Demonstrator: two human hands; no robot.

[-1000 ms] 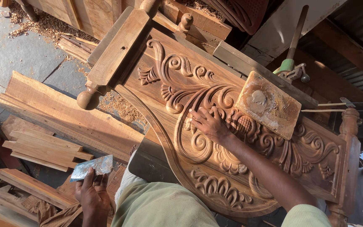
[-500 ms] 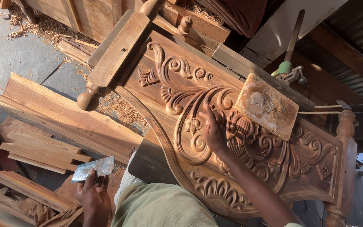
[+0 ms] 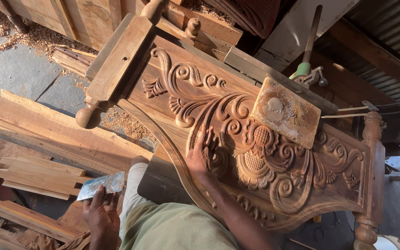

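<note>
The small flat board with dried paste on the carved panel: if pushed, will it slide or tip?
The paste-smeared board would probably rock rather than slide, since it rests tilted on raised scrolls of the carved panel. It looks stiff and fairly light. Neither hand touches it.

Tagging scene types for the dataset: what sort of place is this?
Most likely a woodcarving or furniture workshop. A large carved wooden panel with floral scrollwork fills the view, cut planks are stacked on the stone floor, and wood shavings lie around. The right hand rests on the carving; the left hand holds a metal scraper blade.
</note>
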